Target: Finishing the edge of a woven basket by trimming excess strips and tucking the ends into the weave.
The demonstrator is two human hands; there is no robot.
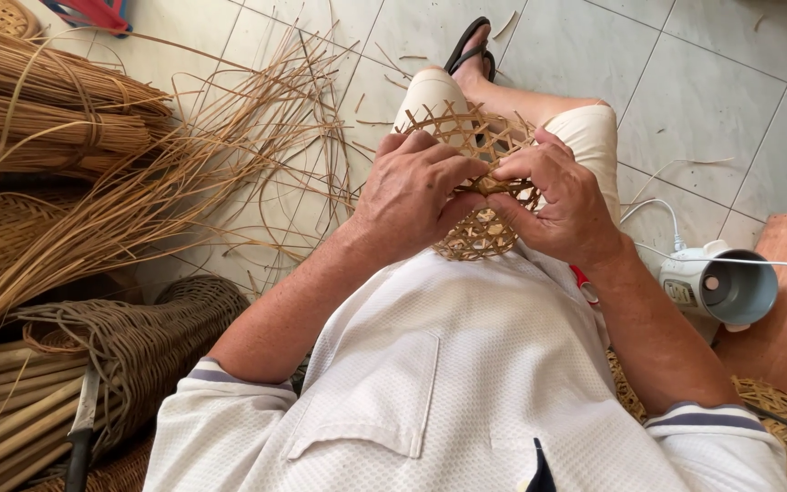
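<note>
Left hand and right hand closed around light, springy openwork woven basket above the lap; best gripped at its rim.

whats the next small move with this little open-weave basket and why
Probably tuck the strip pinched between the thumbs under the next crossing: both the left hand and right hand grip the small woven basket mid-weave, loose ends still sticking out at its rim.

Left hand and right hand both grip a small open-weave woven basket over the lap, thumbs meeting at its centre. Loose cane strips fan across the tiled floor to the left. White lamp lies at right.
</note>
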